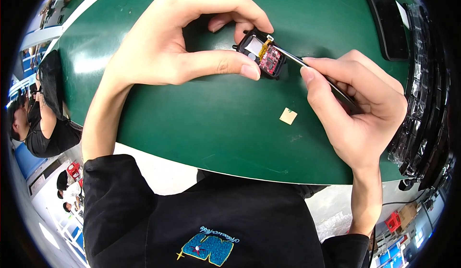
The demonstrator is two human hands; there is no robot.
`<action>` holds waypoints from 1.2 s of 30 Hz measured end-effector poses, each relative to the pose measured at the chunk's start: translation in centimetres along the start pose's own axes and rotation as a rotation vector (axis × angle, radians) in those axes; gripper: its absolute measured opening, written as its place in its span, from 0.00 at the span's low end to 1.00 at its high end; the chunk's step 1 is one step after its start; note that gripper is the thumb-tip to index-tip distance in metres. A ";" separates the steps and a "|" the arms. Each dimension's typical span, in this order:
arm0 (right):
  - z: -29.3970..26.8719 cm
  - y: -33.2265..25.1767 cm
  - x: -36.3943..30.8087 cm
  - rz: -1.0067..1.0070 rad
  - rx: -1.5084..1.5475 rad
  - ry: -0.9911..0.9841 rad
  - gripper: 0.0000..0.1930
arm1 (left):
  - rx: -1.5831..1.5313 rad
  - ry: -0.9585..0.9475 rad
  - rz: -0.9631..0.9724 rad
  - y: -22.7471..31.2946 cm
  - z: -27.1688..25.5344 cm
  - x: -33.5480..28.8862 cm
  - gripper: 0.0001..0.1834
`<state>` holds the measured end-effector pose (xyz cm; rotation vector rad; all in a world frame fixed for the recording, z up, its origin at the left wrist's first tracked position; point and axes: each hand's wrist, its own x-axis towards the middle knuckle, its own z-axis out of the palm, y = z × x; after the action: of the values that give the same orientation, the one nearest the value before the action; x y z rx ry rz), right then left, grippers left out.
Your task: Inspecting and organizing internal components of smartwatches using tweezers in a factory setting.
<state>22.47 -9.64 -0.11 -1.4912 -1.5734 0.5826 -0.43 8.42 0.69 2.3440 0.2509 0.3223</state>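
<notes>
My left hand (168, 52) pinches a small black electronic housing (274, 76) between thumb and fingers, above the green tabletop. Its open side shows a red circuit board (271, 61), a silvery-white block and a yellow flex cable (263, 49) with a small white end. In my right hand (357, 102) is a pair of dark-handled tweezers (293, 57), its thin metal tip close to the cable's white end. Whether the tip touches or grips that end is too small to tell. On the tabletop below the housing lies a pale yellow square piece (288, 116).
The green table (206, 128) has a curved near edge in front of me. A long black flat object (386, 23) lies at the far right. Black parts in clear plastic (418, 104) are stacked along the right edge. Another person (48, 128) sits at the left.
</notes>
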 end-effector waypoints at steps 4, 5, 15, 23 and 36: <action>0.4 0.0 0.2 -0.053 -0.056 0.028 0.10 | -0.024 0.033 -0.019 0.1 0.2 -0.1 0.32; 0.5 0.1 0.2 -0.105 -0.095 0.056 0.10 | -0.024 0.033 -0.020 0.1 0.2 -0.1 0.32; 1.2 0.6 0.0 -0.223 -0.189 0.114 0.12 | 0.032 0.022 -0.034 0.6 0.3 0.3 0.29; 0.6 0.6 0.2 -0.142 -0.026 0.044 0.10 | -0.016 -0.024 -0.015 -0.5 -0.3 -0.1 0.32; 0.5 0.1 0.1 0.026 0.054 -0.011 0.08 | 0.040 -0.092 0.011 -0.4 -0.9 -0.1 0.34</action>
<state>22.11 -9.44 -0.38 -1.4717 -1.5368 0.6441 -0.81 9.25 1.00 2.3933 0.2020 0.2158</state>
